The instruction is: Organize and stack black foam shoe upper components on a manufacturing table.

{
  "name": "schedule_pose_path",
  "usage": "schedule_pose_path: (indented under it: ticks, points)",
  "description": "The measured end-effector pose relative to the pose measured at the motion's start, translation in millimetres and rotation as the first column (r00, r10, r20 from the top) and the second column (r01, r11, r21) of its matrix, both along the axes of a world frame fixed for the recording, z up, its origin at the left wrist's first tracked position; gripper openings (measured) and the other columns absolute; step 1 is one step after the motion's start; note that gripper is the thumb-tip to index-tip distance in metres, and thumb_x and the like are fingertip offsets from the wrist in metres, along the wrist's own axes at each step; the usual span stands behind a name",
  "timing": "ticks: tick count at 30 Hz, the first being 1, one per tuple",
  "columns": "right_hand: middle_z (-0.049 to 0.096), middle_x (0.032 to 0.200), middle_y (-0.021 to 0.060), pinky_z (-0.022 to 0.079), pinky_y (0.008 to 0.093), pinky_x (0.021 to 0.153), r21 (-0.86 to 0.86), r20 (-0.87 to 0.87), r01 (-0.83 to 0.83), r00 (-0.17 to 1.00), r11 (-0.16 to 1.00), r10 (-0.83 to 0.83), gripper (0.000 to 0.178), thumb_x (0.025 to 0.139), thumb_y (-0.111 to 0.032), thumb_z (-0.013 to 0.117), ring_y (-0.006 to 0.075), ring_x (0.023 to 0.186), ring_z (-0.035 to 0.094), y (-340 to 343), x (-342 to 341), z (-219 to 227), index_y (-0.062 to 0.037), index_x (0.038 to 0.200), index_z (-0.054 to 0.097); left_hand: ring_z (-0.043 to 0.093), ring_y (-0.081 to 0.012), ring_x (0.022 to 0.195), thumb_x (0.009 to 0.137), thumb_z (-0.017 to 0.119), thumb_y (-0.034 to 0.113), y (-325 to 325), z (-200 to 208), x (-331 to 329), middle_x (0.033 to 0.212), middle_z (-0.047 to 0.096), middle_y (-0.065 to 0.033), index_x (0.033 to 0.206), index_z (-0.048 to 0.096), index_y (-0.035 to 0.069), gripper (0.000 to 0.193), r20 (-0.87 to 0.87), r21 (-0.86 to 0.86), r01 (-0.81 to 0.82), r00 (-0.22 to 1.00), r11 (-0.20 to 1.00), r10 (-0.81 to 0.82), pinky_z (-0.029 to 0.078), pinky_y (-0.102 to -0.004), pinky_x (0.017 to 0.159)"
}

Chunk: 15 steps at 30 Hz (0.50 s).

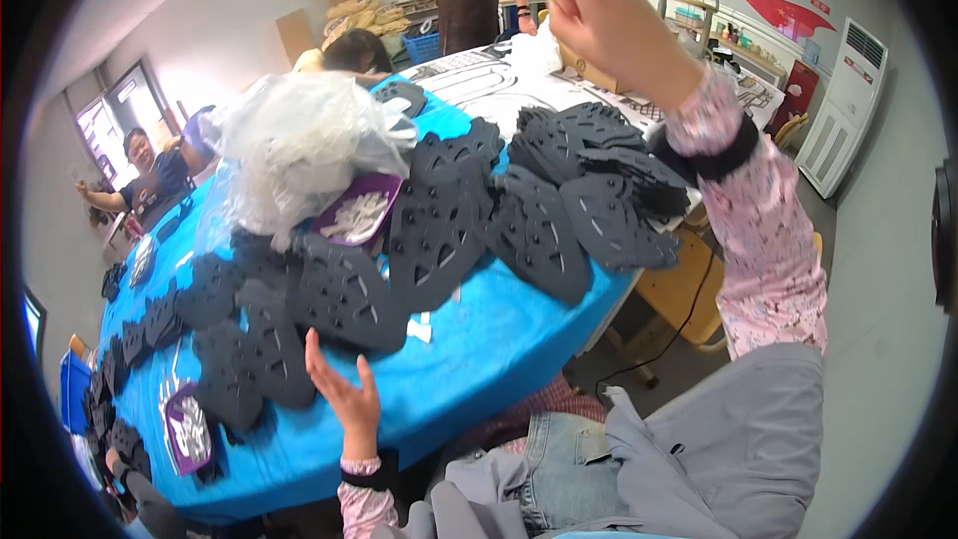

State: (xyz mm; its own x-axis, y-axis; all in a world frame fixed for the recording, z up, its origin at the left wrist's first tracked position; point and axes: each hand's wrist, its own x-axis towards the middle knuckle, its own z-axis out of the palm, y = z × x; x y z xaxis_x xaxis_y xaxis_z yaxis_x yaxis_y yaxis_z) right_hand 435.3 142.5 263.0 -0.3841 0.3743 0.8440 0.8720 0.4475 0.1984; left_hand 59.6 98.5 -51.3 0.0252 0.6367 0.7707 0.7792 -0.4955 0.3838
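My left hand (342, 394) is open, fingers spread and empty, just at the near edge of a black perforated foam piece (349, 289); I cannot tell whether it touches. High on the right, my right hand (624, 30) is raised over the far side of the table, one finger stretched upward and cut off by the picture's top edge. Nothing shows in it. Rounded, slotted black pieces lie in overlapping stacks, including a piece (544, 235) in the middle and a thick pile (599, 145) at the right. A small white piece (420, 327) lies near my left hand.
A blue cloth (479, 324) covers the table. A purple tray (384, 188) of white parts sits beside a large clear plastic bag (289, 130); another purple tray (208, 454) is at near left. People are around the table. A yellow stool (689, 284) stands right.
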Motion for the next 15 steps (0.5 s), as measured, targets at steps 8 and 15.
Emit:
schedule_pose_path:
  ticks: [8,15]
  points:
    - [0.016,0.145,0.0309,0.052,0.0354,0.059,0.365,0.08,0.216,0.962,0.906,-0.262,0.078,0.082,0.005,0.051,0.0299,0.067,0.061,-36,-45,28,-0.0147,0.148,0.014,0.033,-0.0379,0.128,0.082,0.058,0.011,-77,-27,7,0.141,0.034,-0.0197,0.142,0.022,-0.001,0.071,-0.005,-0.133,-0.019,1.0,0.991,0.018,0.027,-0.0468,0.106]
    - [0.048,0.051,0.011,0.041,0.0336,0.044,0.475,0.303,-0.051,0.947,0.878,-0.109,0.03,0.092,-0.035,0.056,0.0215,0.042,0.049,-69,-77,-31,-0.0052,0.094,0.054,0.043,-0.0326,0.122,0.085,0.052,0.002,-122,-37,-22,0.135,0.042,-0.0176,0.14,0.03,0.002,0.059,0.11,-0.17,0.313,0.948,0.934,-0.298,0.033,-0.0423,0.103]
